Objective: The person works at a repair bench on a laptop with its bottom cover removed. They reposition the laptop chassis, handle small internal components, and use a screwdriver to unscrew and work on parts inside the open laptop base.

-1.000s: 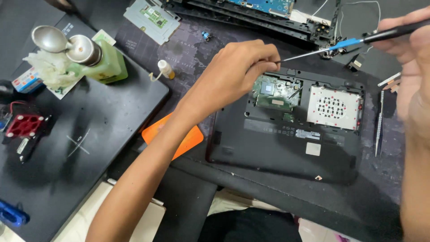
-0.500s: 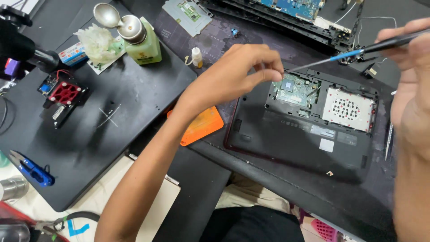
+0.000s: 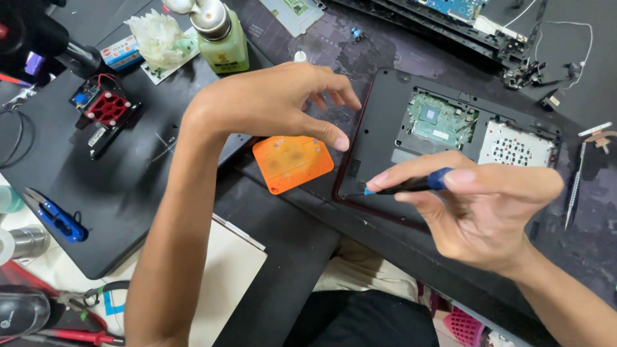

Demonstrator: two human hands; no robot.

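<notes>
Right hand (image 3: 488, 212): pinch grip on the blue-handled screwdriver (image 3: 411, 185), tip at laptop base (image 3: 385, 138) corner
Left hand (image 3: 270, 103): loosely curled, empty, hovering above orange pad (image 3: 292, 162)

Hidden and cut-off items:

- Screwdriver (image 3: 411, 185): blue-and-black handle mostly covered by the fingers of the right hand (image 3: 479, 209); tip too fine and dark to tell where it meets the laptop base (image 3: 450, 148).
- Laptop base: near right corner hidden under the right hand.
- Green bottle (image 3: 222, 35), far left: top cut off by the picture's edge.
- Second opened chassis (image 3: 450, 16), far edge: only its near strip in view.
- Black stand (image 3: 38, 38), far left corner: cropped, kind cannot be told.
- Grey rounded object (image 3: 22, 311), near left corner: partly cut off.
- Pink basket (image 3: 472, 324), near edge: only a corner shows.
- Small parts (image 3: 527, 72), far right: too small to identify.
</notes>
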